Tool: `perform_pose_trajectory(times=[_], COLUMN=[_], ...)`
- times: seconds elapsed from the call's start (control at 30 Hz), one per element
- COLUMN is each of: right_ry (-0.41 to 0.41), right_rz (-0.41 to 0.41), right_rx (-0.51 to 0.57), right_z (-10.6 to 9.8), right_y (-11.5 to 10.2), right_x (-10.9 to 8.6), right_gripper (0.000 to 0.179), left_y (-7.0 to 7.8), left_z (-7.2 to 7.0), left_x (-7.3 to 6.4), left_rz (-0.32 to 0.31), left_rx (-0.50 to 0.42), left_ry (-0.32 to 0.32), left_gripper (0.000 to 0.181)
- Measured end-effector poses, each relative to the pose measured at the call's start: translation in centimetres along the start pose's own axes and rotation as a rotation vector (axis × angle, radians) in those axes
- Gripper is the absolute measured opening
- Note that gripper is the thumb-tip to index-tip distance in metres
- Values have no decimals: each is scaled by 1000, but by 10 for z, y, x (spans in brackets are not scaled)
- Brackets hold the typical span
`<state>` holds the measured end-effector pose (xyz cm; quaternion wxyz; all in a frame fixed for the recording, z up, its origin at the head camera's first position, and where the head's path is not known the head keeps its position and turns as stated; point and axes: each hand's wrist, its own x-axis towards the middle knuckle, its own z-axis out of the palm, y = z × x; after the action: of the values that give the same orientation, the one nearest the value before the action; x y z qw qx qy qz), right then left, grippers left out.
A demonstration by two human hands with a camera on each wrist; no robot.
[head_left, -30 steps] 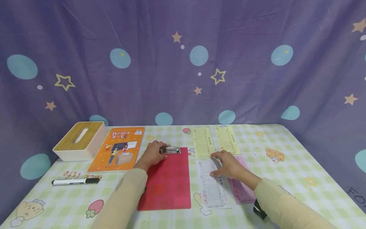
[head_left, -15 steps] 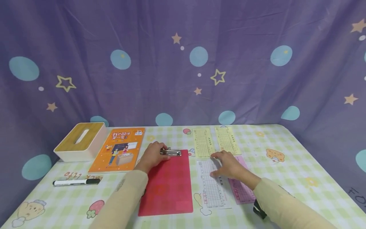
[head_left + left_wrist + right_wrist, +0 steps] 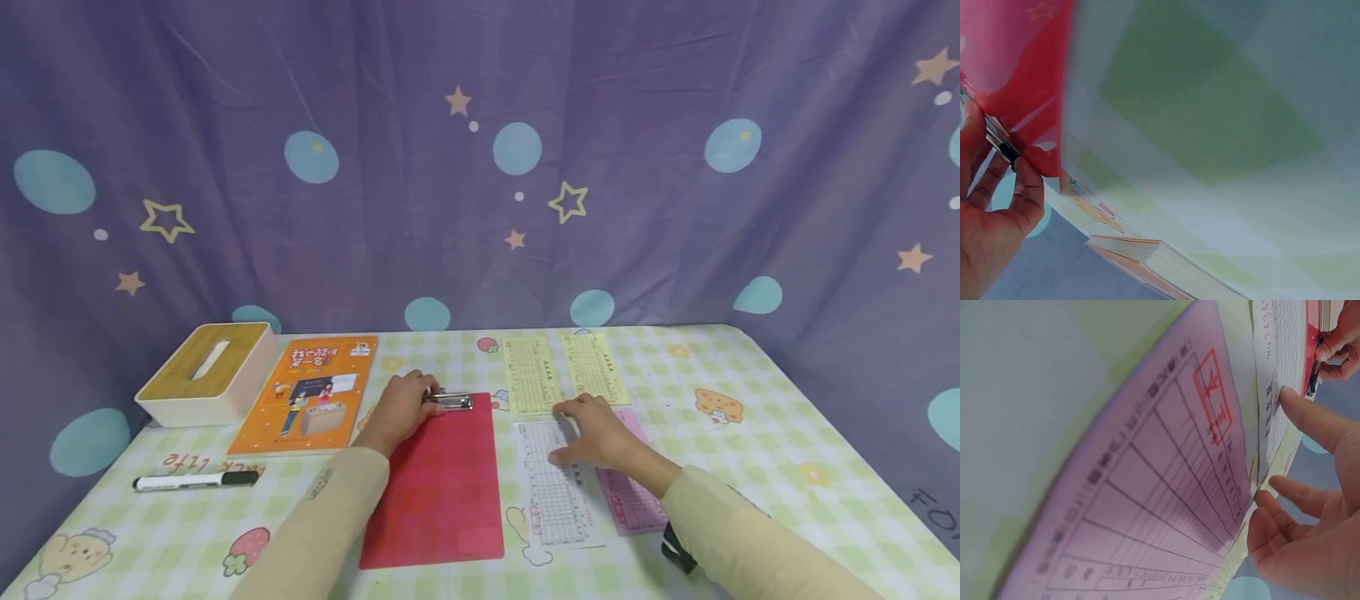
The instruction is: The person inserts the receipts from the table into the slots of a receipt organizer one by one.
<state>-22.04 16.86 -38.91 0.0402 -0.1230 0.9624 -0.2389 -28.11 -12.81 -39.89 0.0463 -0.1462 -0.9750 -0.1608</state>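
A red translucent clipboard (image 3: 435,492) lies flat in front of me, its metal clip (image 3: 452,402) at the far edge. My left hand (image 3: 402,408) pinches the clip's left end between thumb and fingers; in the left wrist view the thumb and fingertips meet the metal bar. To the right lies a white printed form (image 3: 558,500), with my right hand (image 3: 600,433) over its top part, fingers spread and the thumb (image 3: 1291,400) down at the paper. Partly beneath that hand and forearm is a pink form (image 3: 633,500). Two yellow forms (image 3: 531,375) lie just beyond.
At the left stand a tissue box (image 3: 202,375) with a wooden lid and, beside it, an orange book (image 3: 303,400). A black-capped white marker (image 3: 197,481) lies nearer. Behind the checked tablecloth (image 3: 757,500) hangs a purple curtain (image 3: 637,250) along the table's far edge.
The clipboard has slid slightly toward me, with my left hand staying at its clip. My right hand and the forms have kept their places.
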Motion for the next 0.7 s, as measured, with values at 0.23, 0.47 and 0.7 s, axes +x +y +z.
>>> perform_pose_trajectory(times=[0.23,0.47,0.7], right_ry=[32,41,39], right_rz=[31,31,39], right_rx=[-39,-40,-33], right_z=[-2,-1,0], right_y=[-2,0,1], right_x=[-2,-3,-3], right_gripper=[66,64,65], left_y=[-3,-2,-5], left_z=[4,3,3], left_x=[3,5,4], left_rz=[4,7,27], left_rx=[-21,-21,-27], left_ry=[23,18,25], left_gripper=[21,20,20])
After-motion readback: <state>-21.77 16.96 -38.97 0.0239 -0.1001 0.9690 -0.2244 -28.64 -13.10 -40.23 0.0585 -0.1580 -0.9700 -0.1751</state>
